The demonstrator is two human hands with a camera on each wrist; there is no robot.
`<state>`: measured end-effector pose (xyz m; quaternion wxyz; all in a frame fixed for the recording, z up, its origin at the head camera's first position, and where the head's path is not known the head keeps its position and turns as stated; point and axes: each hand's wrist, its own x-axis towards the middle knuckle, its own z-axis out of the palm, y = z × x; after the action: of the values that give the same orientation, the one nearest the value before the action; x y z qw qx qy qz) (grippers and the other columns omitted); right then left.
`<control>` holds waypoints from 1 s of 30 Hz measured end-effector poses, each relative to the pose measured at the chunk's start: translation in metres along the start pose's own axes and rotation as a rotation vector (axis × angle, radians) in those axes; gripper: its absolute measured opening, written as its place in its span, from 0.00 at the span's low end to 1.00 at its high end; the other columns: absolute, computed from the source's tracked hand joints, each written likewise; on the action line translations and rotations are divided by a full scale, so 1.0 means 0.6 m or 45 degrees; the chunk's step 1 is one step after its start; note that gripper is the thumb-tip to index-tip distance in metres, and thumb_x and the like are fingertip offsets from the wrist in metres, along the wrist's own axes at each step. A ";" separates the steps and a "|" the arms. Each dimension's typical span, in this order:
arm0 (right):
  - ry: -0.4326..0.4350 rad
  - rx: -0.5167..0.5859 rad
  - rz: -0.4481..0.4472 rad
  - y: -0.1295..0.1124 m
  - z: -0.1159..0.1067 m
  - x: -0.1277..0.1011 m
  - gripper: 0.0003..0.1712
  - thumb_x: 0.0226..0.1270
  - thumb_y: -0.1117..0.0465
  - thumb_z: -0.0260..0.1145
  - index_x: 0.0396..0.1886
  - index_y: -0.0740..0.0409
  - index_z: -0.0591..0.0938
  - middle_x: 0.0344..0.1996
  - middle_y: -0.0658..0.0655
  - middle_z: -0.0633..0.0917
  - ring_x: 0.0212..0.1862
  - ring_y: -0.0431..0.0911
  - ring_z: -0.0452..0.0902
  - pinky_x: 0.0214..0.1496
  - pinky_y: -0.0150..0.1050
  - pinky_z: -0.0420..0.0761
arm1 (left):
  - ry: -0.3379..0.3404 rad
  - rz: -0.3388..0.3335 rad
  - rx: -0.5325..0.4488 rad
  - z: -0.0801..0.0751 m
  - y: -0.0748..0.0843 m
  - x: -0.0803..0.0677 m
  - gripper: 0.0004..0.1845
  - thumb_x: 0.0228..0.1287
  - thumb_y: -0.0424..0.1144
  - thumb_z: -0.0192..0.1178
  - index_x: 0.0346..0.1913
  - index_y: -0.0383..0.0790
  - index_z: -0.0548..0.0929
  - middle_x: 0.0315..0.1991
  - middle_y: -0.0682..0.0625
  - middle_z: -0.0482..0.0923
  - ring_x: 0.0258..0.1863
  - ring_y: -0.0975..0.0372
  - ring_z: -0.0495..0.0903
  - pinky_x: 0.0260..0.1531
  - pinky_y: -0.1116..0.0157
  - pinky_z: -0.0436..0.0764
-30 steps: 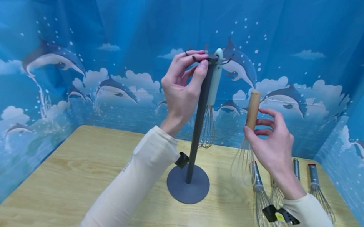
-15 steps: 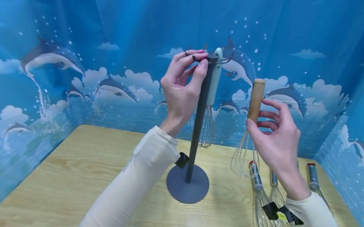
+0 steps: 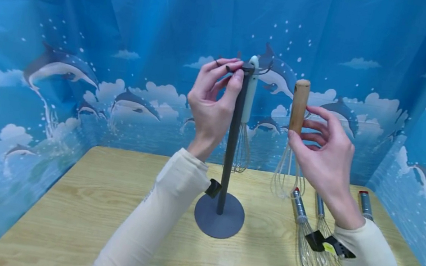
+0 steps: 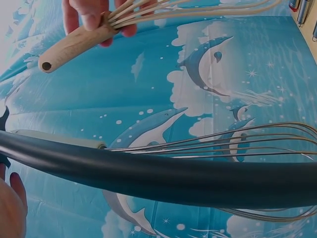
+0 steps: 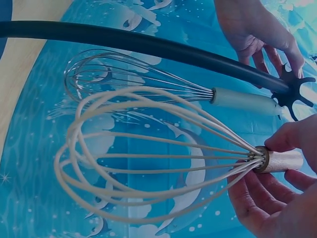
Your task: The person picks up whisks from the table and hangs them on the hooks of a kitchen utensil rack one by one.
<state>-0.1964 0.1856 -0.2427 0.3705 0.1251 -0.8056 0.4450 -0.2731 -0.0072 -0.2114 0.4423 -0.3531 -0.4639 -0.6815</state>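
Note:
My left hand (image 3: 213, 99) pinches the hooked top (image 3: 248, 68) of a dark grey stand (image 3: 230, 153) between thumb and fingers. A whisk with a pale green handle (image 3: 249, 97) hangs from a hook on the stand's right side, wires downward. To the right of it, my right hand (image 3: 324, 157) holds a wooden-handled whisk (image 3: 299, 102) upright in the air, handle up, pale wires below. Its thumb and fingertips grip the lower handle, as the right wrist view also shows. A dark hole (image 4: 46, 66) shows in the handle's end. This whisk is apart from the stand.
On the table's right side lie metal whisks: one with a red-tipped handle (image 3: 308, 251), a second (image 3: 320, 207) beside it, and a third (image 3: 366, 204), partly hidden by the right arm. The stand's round base (image 3: 218, 227) rests on the wood-grain table (image 3: 104, 208). A dolphin-print curtain (image 3: 162, 30) surrounds it.
My right hand has risen with the wooden-handled whisk, lifting it higher beside the stand. The left hand has stayed on the stand's top.

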 end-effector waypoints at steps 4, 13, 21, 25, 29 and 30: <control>0.006 0.021 -0.022 -0.008 0.002 0.006 0.30 0.65 0.63 0.72 0.68 0.52 0.77 0.49 0.63 0.88 0.36 0.23 0.81 0.40 0.15 0.80 | 0.002 0.005 0.002 0.000 0.000 0.000 0.12 0.67 0.25 0.61 0.49 0.18 0.83 0.51 0.32 0.78 0.55 0.52 0.80 0.60 0.51 0.85; 0.015 0.043 -0.078 -0.023 0.008 0.018 0.30 0.65 0.64 0.73 0.67 0.52 0.79 0.49 0.63 0.89 0.37 0.22 0.82 0.42 0.15 0.80 | 0.000 0.010 0.025 -0.001 0.002 -0.001 0.12 0.67 0.25 0.61 0.49 0.18 0.84 0.51 0.28 0.76 0.54 0.60 0.81 0.59 0.47 0.85; 0.013 0.054 -0.108 -0.030 0.015 0.030 0.29 0.66 0.64 0.72 0.67 0.51 0.79 0.48 0.63 0.89 0.36 0.23 0.82 0.42 0.16 0.80 | -0.017 0.030 0.057 -0.002 0.002 -0.001 0.12 0.67 0.25 0.62 0.50 0.19 0.84 0.51 0.28 0.76 0.52 0.57 0.82 0.58 0.50 0.85; 0.017 0.044 -0.121 -0.032 0.018 0.036 0.29 0.66 0.62 0.72 0.67 0.49 0.80 0.49 0.62 0.89 0.38 0.23 0.82 0.44 0.16 0.80 | -0.016 0.038 0.077 -0.001 0.003 -0.002 0.12 0.67 0.25 0.62 0.50 0.19 0.84 0.51 0.29 0.76 0.52 0.56 0.83 0.57 0.52 0.86; 0.019 0.039 -0.147 -0.034 0.022 0.042 0.29 0.67 0.62 0.72 0.67 0.49 0.80 0.50 0.62 0.89 0.38 0.21 0.82 0.44 0.16 0.80 | -0.016 0.047 0.090 0.000 0.004 -0.003 0.12 0.67 0.25 0.62 0.50 0.19 0.84 0.51 0.29 0.76 0.52 0.55 0.82 0.56 0.52 0.86; 0.017 0.041 -0.149 -0.034 0.023 0.043 0.29 0.67 0.62 0.72 0.67 0.49 0.80 0.51 0.62 0.89 0.38 0.21 0.82 0.44 0.16 0.80 | -0.016 0.051 0.095 0.001 0.004 -0.003 0.12 0.67 0.25 0.62 0.50 0.19 0.84 0.51 0.29 0.76 0.52 0.55 0.82 0.56 0.52 0.86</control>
<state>-0.2102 0.1660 -0.2162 0.3992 0.1751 -0.7871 0.4364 -0.2703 -0.0068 -0.2121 0.4658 -0.3499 -0.4846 -0.6525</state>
